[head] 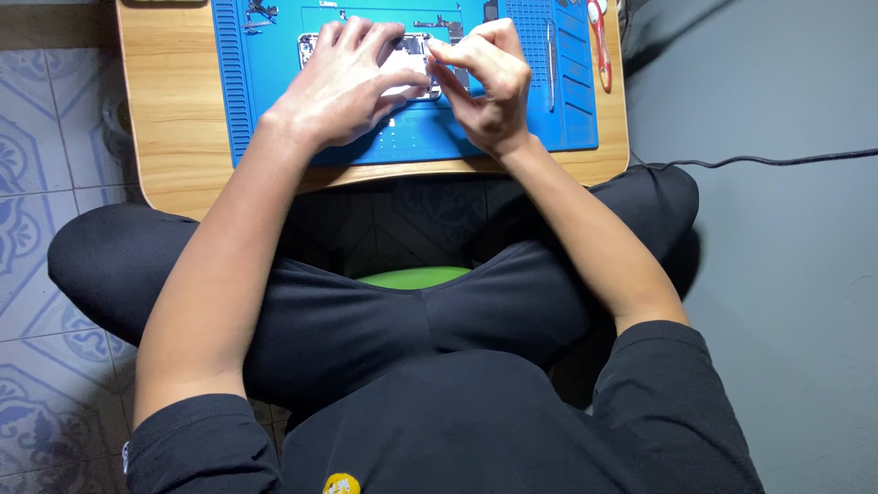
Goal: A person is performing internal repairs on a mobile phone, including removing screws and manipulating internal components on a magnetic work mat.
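The person sat cross-legged behind a small wooden lap table (pixel 169 110) at the top of the frame, with a blue repair mat (pixel 412 137) laid across it. On the mat, at upper centre, lay an opened smartphone (pixel 412 57), its silvery inner frame showing between the two hands.

The left hand (pixel 343 82) lay over the phone's left half, fingers curled down and pressing on the body, holding it steady. The right hand (pixel 489 87) was drawn into a pinch at the phone's right edge, thumb and forefinger closed together; whether they held any small part could not be told, as the fingertips hid that spot.

The mat's moulded compartments were checked. The tray at the upper left corner held small dark parts (pixel 261 11). The recess just above the phone held another dark component (pixel 439 25). A slim metal tool (pixel 550 64) lay upright in the ribbed strip on the right, and red-handled tweezers or snips (pixel 601 41) lay in the far right channel; their exact kind was unclear.

A black cable (pixel 768 161) ran across the grey floor (pixel 786 274) at right. Patterned tiles (pixel 46 137) covered the left side.
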